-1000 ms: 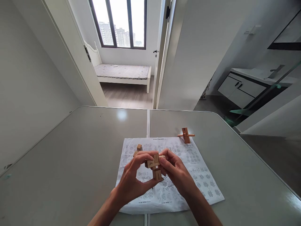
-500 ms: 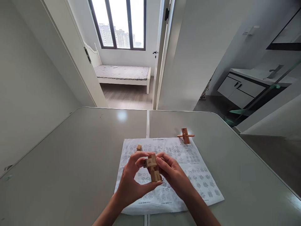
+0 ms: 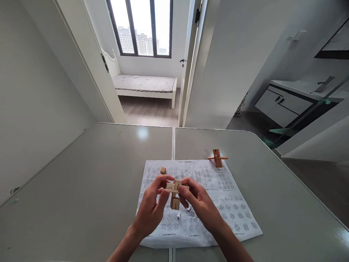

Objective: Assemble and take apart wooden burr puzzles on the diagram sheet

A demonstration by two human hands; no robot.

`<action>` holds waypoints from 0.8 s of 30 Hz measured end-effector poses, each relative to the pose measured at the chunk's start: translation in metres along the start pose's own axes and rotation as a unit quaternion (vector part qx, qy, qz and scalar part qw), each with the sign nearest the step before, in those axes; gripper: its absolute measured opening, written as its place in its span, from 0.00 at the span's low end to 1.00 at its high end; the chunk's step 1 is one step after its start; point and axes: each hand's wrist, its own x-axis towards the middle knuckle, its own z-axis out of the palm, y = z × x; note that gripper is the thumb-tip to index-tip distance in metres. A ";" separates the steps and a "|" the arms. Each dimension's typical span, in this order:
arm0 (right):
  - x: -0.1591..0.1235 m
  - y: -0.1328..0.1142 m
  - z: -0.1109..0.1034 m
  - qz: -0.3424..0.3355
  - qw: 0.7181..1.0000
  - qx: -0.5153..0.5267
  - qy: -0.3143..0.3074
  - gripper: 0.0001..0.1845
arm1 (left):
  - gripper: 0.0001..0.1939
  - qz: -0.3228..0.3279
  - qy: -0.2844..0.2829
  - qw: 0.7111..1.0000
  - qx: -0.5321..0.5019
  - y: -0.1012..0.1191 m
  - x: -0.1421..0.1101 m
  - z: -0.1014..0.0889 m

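Observation:
Above the middle of a printed instruction sheet (image 3: pixel 188 225), several interlocked wooden puzzle pieces (image 3: pixel 175 203) are held up between both hands. My left hand (image 3: pixel 151 203) grips the cluster's left side with fingertips and thumb. On the right, my right hand (image 3: pixel 200 200) pinches it, thumb in front and fingers behind. Dark marks show on the pale front faces, and one piece hangs downward. The far sides of the pieces are hidden by the fingers. Just beyond my left hand, a small wooden block (image 3: pixel 163 170) sits on the sheet.
A wooden cross-shaped assembly (image 3: pixel 217 158) with a thin rod stands at the sheet's far right corner. The grey table (image 3: pixel 81 196) has a seam (image 3: pixel 173 143) down its middle. Past its far edge are a doorway, a bed (image 3: pixel 147 83) and a sink cabinet (image 3: pixel 283 103).
The wooden cluster has turned in my hands, so its upper piece lies more crosswise. My left thumb has moved up from the bottom of the lower piece to the upper left side.

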 end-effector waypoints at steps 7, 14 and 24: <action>-0.005 0.003 0.010 -0.021 0.997 -0.077 0.008 0.21 | 0.19 -0.047 -0.036 0.998 0.016 0.010 0.003 0.001; -0.004 0.004 0.014 -0.021 0.997 -0.072 0.010 0.22 | 0.16 -0.041 -0.016 0.998 0.049 0.007 0.002 0.002; -0.004 -0.004 0.012 0.034 0.999 -0.012 -0.001 0.24 | 0.16 -0.034 -0.037 0.999 0.001 0.011 0.003 0.004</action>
